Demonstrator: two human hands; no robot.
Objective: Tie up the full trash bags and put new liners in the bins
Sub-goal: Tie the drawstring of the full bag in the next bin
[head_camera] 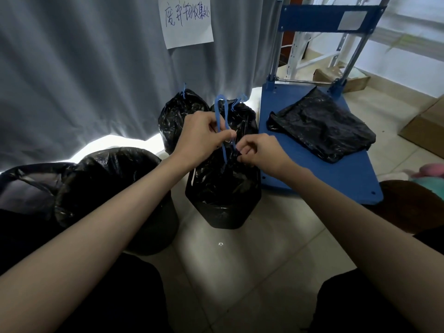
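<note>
Bare floor [240, 272] between bin [149, 224] and cart [324, 169]

Single head-worn view, wide-angle, looking forward and steeply down from above the person's own forearms; straight lines bow toward the frame edges; the left hand [201, 138] and right hand [263, 153] sit near centre, close to the lens; the tiled floor [240, 272] fills the lower field; a grey curtain [84, 68] closes the far side; a blue cart [312, 169] lies to the right; no second view overlaps.
</note>
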